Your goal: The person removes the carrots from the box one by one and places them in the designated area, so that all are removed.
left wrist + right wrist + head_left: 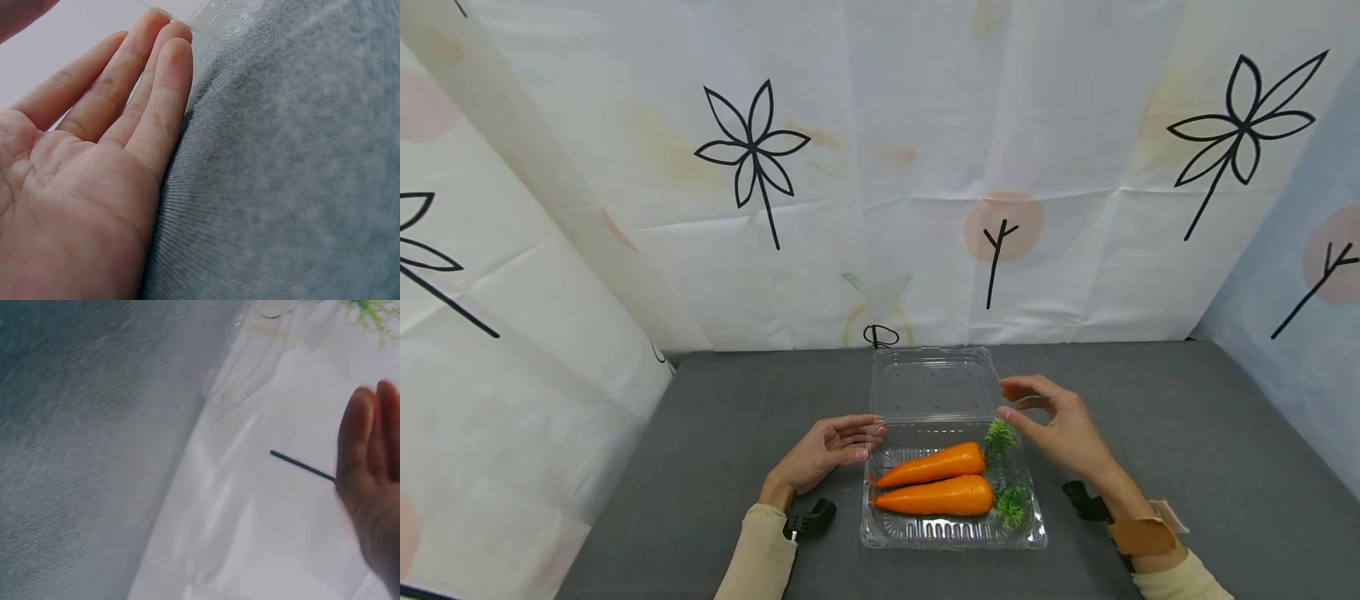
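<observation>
A clear plastic clamshell box (955, 533) lies on the table with its lid (934, 385) swung back, away from me. Inside it are two orange carrots, a rear carrot (934, 467) and a front carrot (936, 497), with bushy green tops (1011, 506) at the right. My left hand (820, 452) has its fingertips right at the box's left edge near the hinge, fingers extended, as the left wrist view also shows. At the rear right corner, my right hand (1063, 427) has thumb and fingers spread apart, fingertips close to the hinge.
Dark grey cloth covers the table (760, 383). White fabric walls (880, 167) with black plant drawings stand behind and on both sides. Black bands (811, 518) are worn at both wrists. A thin black loop (880, 336) shows at the table's back edge.
</observation>
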